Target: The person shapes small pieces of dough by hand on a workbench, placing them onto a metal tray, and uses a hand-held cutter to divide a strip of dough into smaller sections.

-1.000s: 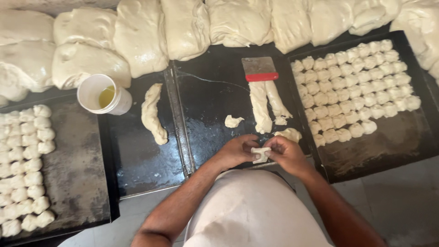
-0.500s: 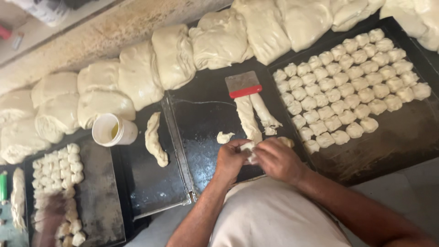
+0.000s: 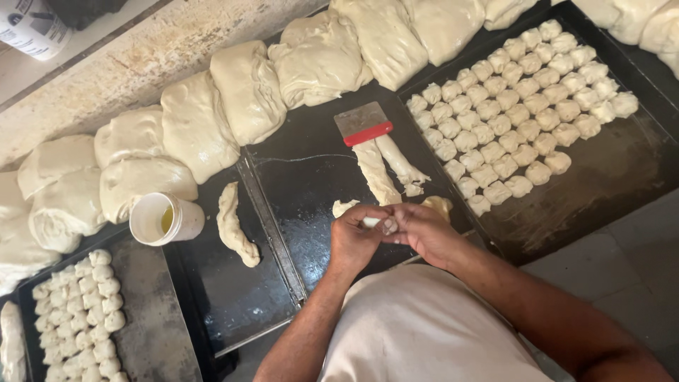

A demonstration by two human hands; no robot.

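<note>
Between both hands (image 3: 387, 237), a small pale dough piece (image 3: 387, 226), seemingly folded.

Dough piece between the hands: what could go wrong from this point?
1. The small dough piece is pinched between the left hand and right hand over the black tray; it could stick to the fingers and tear.
2. The cup of oil stands beside the twisted dough strip; a reaching arm might tip it.
3. The red-handled scraper touches the dough strips, so pulling one may drag it.
</note>
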